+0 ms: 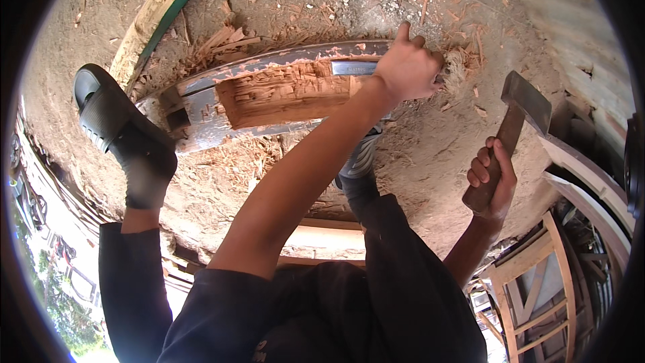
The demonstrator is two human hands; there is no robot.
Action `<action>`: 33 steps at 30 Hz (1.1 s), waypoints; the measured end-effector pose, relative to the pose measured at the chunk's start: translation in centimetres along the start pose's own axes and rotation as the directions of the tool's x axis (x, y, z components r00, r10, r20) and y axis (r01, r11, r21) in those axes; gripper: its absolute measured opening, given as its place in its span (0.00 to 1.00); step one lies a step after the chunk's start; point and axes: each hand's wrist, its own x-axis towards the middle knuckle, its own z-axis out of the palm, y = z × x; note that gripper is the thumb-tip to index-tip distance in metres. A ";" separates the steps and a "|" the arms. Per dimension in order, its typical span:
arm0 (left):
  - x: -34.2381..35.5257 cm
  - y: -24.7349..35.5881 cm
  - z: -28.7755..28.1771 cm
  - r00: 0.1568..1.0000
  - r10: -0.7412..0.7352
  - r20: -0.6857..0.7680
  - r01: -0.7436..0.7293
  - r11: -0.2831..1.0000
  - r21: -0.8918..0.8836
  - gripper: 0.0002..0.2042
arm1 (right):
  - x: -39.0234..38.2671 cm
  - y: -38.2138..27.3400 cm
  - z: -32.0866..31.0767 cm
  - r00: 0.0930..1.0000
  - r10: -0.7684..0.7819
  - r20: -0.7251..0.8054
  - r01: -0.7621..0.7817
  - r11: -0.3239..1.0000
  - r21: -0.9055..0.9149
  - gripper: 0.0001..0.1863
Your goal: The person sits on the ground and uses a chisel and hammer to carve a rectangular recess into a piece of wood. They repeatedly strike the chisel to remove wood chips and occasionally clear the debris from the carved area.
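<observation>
Gripping a hammer [512, 124] by its handle, the right hand [494, 173] is off to the right, above the dirt floor [430, 181]. The left hand [411, 68] is closed around a chisel [353, 68], its blade over the hollow [289, 97] in a wooden beam [207, 114] lying among wood chips [259, 161].

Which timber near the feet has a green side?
The upper-left timber, running to the picture's top edge; the hollowed timber shows grey faces and bare wood instead.
</observation>
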 end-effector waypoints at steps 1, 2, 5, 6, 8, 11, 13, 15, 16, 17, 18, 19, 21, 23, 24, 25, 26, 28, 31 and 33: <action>0.2 0.1 0.1 0.999 -0.014 0.044 0.014 1.000 -0.006 0.16 | -0.1 0.6 1.1 1.000 0.009 -0.022 -0.010 0.999 -0.042 0.09; 0.3 0.2 0.1 0.997 -0.020 0.068 0.021 1.000 -0.005 0.16 | -0.1 1.0 1.7 0.999 0.017 -0.045 -0.021 0.996 -0.084 0.10; 0.1 -0.2 -0.1 0.997 -0.040 0.070 0.042 0.999 -0.024 0.14 | -0.7 1.6 2.6 0.978 0.201 0.064 -0.180 0.953 -0.243 0.13; -0.2 -0.7 -0.2 0.999 -0.047 0.018 0.048 0.998 -0.047 0.12 | -0.8 1.8 3.0 0.981 0.184 0.056 -0.164 0.954 -0.250 0.13; -0.6 -1.1 -0.4 0.998 -0.058 0.014 0.058 0.996 -0.068 0.11 | -0.8 1.0 2.1 0.979 0.189 0.070 -0.176 0.971 -0.161 0.12; -0.3 -0.9 -0.7 0.991 -0.060 0.118 0.069 0.995 -0.074 0.12 | -0.4 -0.1 0.7 0.993 0.116 0.022 -0.114 0.989 -0.097 0.10; -0.4 -0.9 -0.7 0.985 -0.059 0.163 0.074 0.993 -0.093 0.15 | 0.0 -0.6 -0.1 0.999 0.032 0.030 -0.030 0.998 -0.046 0.09; -0.4 -1.0 -0.5 0.984 -0.060 0.168 0.073 0.995 -0.069 0.15 | 0.6 0.0 -0.1 0.998 -0.011 -0.060 0.009 1.000 -0.025 0.09; -0.2 -0.9 -0.3 0.984 -0.060 0.167 0.070 0.996 -0.057 0.15 | 0.9 0.3 0.1 0.994 -0.036 -0.105 0.034 0.999 -0.018 0.09; -0.2 -0.9 -0.2 0.986 -0.063 0.154 0.074 0.995 -0.064 0.15 | 0.8 1.4 1.0 0.992 -0.023 -0.127 0.013 0.997 -0.079 0.09; -0.4 -1.0 -0.1 0.988 -0.068 0.141 0.078 0.995 -0.069 0.15 | 0.3 2.1 2.0 0.997 0.043 -0.069 -0.054 0.985 -0.164 0.10; -0.5 -1.1 -0.2 0.989 -0.067 0.132 0.078 0.994 -0.075 0.16 | -0.3 2.7 2.7 0.990 0.139 -0.005 -0.137 0.970 -0.203 0.10; -0.5 -1.3 -0.7 0.989 -0.072 0.126 0.083 0.992 -0.091 0.16 | -0.4 3.2 3.1 0.971 0.231 0.059 -0.211 0.949 -0.235 0.11; -0.6 -1.5 -0.9 0.988 -0.077 0.134 0.088 0.993 -0.082 0.16 | -0.6 2.7 2.5 0.970 0.237 0.054 -0.221 0.951 -0.215 0.11; -0.6 -1.3 -0.7 0.987 -0.078 0.142 0.088 0.994 -0.067 0.16 | -0.7 2.4 2.2 0.969 0.240 0.053 -0.225 0.952 -0.207 0.11; -0.6 -1.3 -0.6 0.985 -0.079 0.150 0.088 0.995 -0.053 0.15 | -0.7 2.1 1.9 0.973 0.226 0.034 -0.213 0.952 -0.220 0.11; -0.7 -1.5 -0.4 0.985 -0.080 0.150 0.089 0.994 -0.056 0.15 | -0.6 1.7 1.2 0.978 0.208 0.033 -0.195 0.955 -0.225 0.10; -0.7 -1.5 -0.5 0.985 -0.076 0.152 0.088 0.993 -0.073 0.15 | -0.4 0.6 0.1 0.991 0.137 0.005 -0.134 0.977 -0.167 0.09; -0.6 -1.5 -0.5 0.982 -0.076 0.173 0.083 0.996 -0.033 0.16 | 1.1 -0.1 0.2 0.998 -0.010 -0.056 0.010 1.000 0.000 0.09; -0.7 -1.3 -0.6 0.980 -0.072 0.186 0.079 0.996 -0.031 0.16 | 1.4 1.1 1.2 0.994 -0.027 -0.105 0.024 0.999 -0.034 0.09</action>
